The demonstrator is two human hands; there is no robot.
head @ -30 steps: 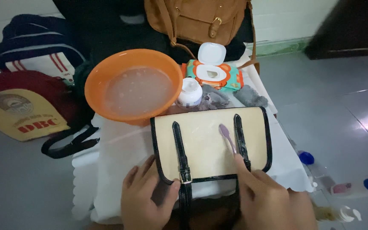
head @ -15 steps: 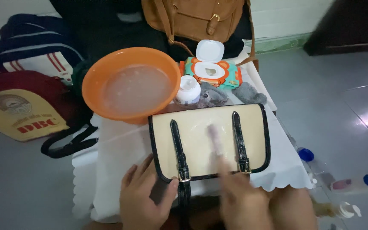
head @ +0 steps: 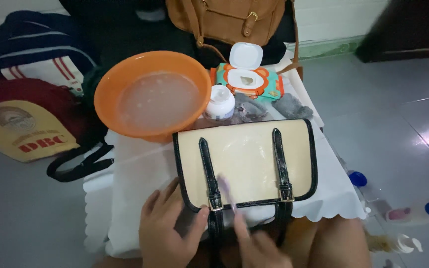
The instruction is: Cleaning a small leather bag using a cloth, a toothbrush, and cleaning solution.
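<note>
Closest to the camera, the left hand (head: 167, 231) lies flat with fingers spread on the white cloth (head: 140, 173), thumb pressing the near-left corner of the cream handbag (head: 247, 161), so it's steadying it, not really gripping anything. The right hand (head: 259, 243) is blurry; it looks pinched around a small toothbrush (head: 227, 193) whose head rests on the bag's front between the two black straps, just by the left buckle. The bag lies flat in the middle of the little cloth-covered table, with a wet sheen on its front. Just behind it sit a small white jar (head: 221, 102) and a grey rag (head: 274, 106), with an orange basin (head: 152, 94) of cloudy water to the left. Further back there's an open wet-wipes pack (head: 247, 82), then a brown leather bag (head: 229, 20). Off to the right on the floor are some bottles (head: 413, 213).
</note>
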